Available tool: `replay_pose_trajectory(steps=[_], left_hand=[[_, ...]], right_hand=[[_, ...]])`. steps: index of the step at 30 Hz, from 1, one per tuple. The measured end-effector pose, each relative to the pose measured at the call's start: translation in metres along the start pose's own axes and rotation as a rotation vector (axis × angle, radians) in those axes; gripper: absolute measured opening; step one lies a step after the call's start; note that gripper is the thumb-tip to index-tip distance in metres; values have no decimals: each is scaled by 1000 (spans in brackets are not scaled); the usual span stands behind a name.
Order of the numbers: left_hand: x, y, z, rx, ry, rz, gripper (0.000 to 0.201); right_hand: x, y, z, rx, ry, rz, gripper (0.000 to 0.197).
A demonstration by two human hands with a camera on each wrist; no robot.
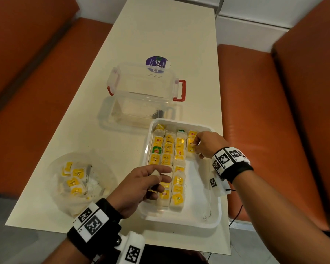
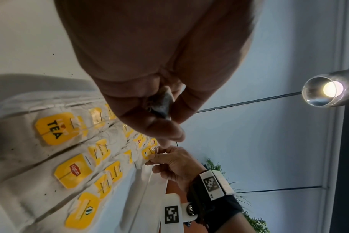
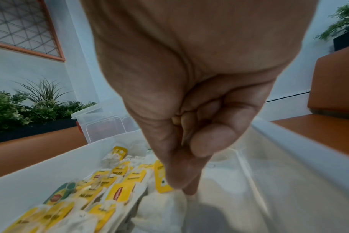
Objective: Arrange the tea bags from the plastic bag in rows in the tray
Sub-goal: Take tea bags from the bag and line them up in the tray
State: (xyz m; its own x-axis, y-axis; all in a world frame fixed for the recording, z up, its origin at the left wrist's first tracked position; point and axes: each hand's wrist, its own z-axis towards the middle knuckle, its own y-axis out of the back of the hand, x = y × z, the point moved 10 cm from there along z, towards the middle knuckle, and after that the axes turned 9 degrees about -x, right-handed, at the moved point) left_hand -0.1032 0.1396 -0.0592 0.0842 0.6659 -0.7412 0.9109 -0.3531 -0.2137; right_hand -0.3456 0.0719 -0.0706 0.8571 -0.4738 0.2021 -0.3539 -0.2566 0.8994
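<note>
Your right hand [image 1: 205, 143] pinches a tea bag [image 1: 191, 147] in the tray [image 1: 216, 210], your left hand [image 1: 141, 184] grips a spare tea bag [image 1: 155, 173] above finished rows, so dropping it may disturb them.

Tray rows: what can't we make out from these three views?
- Head view: the left hand covers the near end of the left rows in the tray, so no full count.
- Left wrist view: the tea bag it pinches is mostly hidden by fingers; no label shows.
- Right wrist view: near tags are blurred; the right hand hides its bag.
</note>
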Motion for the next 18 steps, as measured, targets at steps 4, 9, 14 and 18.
replay_pose_trajectory(steps=[4, 9, 14, 18], left_hand=[[-1, -1, 0, 4, 1, 11, 29], [-2, -1, 0, 8, -6, 25, 37], [-5, -1, -1, 10, -12, 19, 33], [-8, -1, -4, 4, -7, 47, 31]], right_hand=[[-1, -1, 3, -3, -17, -34, 19], [-1, -2, 7, -17, -8, -34, 22], [0, -1, 10, -38, 6, -26, 24], [-2, -1, 10, -40, -6, -18, 24]])
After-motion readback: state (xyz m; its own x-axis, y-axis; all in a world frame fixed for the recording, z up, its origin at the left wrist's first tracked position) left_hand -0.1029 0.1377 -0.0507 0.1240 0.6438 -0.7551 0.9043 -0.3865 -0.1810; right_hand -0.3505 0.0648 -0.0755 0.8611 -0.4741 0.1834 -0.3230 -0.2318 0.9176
